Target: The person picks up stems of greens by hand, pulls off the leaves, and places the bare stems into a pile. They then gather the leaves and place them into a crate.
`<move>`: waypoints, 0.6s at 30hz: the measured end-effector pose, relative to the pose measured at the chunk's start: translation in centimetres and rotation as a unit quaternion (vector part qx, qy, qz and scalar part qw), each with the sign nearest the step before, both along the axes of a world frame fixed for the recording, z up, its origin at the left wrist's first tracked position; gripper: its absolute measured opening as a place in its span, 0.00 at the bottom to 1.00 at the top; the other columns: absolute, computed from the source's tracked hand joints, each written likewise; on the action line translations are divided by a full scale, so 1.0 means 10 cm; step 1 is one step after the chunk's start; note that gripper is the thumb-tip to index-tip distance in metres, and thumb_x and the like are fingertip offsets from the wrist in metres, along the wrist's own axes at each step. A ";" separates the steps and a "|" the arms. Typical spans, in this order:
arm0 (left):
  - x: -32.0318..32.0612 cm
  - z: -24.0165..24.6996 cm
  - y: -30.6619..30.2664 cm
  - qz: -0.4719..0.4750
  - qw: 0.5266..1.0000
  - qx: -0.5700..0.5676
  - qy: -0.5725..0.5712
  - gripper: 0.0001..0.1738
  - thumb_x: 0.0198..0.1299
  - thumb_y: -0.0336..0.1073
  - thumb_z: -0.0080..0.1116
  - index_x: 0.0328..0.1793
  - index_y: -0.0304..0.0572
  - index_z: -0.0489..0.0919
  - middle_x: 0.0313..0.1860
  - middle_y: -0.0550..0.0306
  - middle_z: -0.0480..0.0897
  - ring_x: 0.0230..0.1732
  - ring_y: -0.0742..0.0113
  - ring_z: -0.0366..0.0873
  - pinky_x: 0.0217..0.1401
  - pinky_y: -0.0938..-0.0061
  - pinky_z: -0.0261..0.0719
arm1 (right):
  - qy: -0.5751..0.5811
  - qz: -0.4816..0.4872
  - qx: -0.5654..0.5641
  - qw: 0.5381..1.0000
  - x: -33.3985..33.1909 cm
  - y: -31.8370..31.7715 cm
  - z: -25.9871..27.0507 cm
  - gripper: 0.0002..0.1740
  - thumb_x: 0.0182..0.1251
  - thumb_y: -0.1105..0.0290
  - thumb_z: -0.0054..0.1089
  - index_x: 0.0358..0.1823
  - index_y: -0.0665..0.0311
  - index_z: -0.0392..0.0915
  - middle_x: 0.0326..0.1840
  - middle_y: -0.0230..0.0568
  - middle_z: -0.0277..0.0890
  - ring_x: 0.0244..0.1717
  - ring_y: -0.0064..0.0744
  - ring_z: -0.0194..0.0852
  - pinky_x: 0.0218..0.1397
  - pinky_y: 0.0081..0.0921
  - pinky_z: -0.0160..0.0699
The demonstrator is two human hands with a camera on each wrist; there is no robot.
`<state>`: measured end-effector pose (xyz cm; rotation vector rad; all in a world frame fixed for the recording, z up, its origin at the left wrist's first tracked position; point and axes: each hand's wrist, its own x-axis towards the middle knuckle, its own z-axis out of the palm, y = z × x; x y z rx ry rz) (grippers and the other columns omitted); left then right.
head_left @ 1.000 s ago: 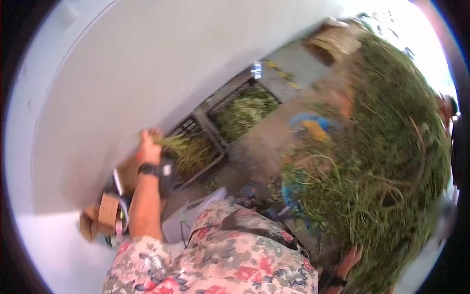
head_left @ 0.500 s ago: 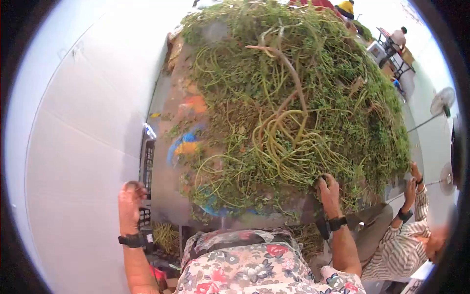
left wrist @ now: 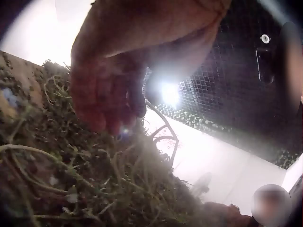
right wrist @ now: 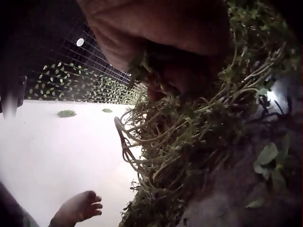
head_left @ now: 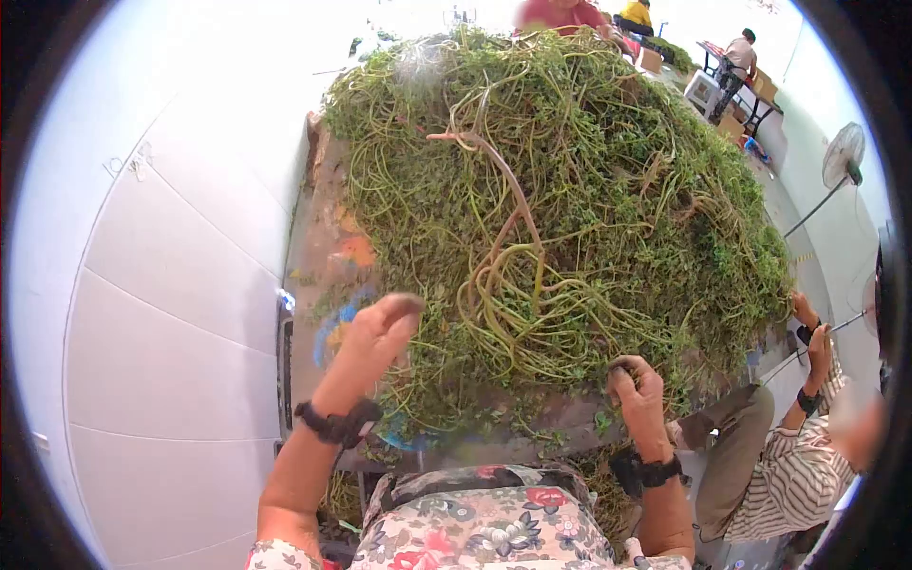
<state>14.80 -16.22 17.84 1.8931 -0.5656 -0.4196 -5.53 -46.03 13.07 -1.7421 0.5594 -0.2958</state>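
Note:
A big heap of green leafy vines with long bare stems covers the table. My left hand is raised over the heap's left front part, fingers loosely bent, nothing held; the left wrist view shows those fingers hanging close over the tangled stems. At the heap's front edge, my right hand has its fingers curled, their tips dark. In the right wrist view, a leafy stem pokes out from between its fingers, just above the tangle. Long coiled stems lie between my hands.
Bare table shows along the front edge, strewn with bits of leaf. A seated person in a striped shirt works at the right corner. Someone in a red shirt is behind the heap. A white wall runs along the left, a fan stands right.
My view has swung from the crates at the left to the heap. The left hand released the greens over a crate and came back empty over the table. The right hand stayed by the front edge.

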 end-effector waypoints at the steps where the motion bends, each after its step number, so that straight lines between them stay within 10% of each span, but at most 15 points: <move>1: 0.07 0.02 -0.13 -0.010 0.999 -0.011 -0.035 0.16 0.59 0.32 0.47 0.51 0.34 0.74 0.43 0.57 0.78 0.45 0.73 0.73 0.50 0.77 0.70 | -0.003 0.017 -0.010 1.000 0.03 0.03 0.03 0.09 0.61 0.71 0.50 0.40 0.68 0.74 0.26 0.32 0.74 0.28 0.17 0.68 0.30 0.17 0.67; 18: 0.17 -0.14 -0.97 -0.008 0.998 -0.046 -0.050 0.21 0.58 0.33 0.50 0.58 0.35 0.68 0.50 0.55 0.75 0.50 0.67 0.72 0.50 0.73 0.72 | -0.092 0.137 -0.173 0.971 1.41 0.17 0.60 0.19 0.58 0.65 0.55 0.48 0.69 0.73 0.40 0.50 0.78 0.40 0.35 0.78 0.43 0.31 0.73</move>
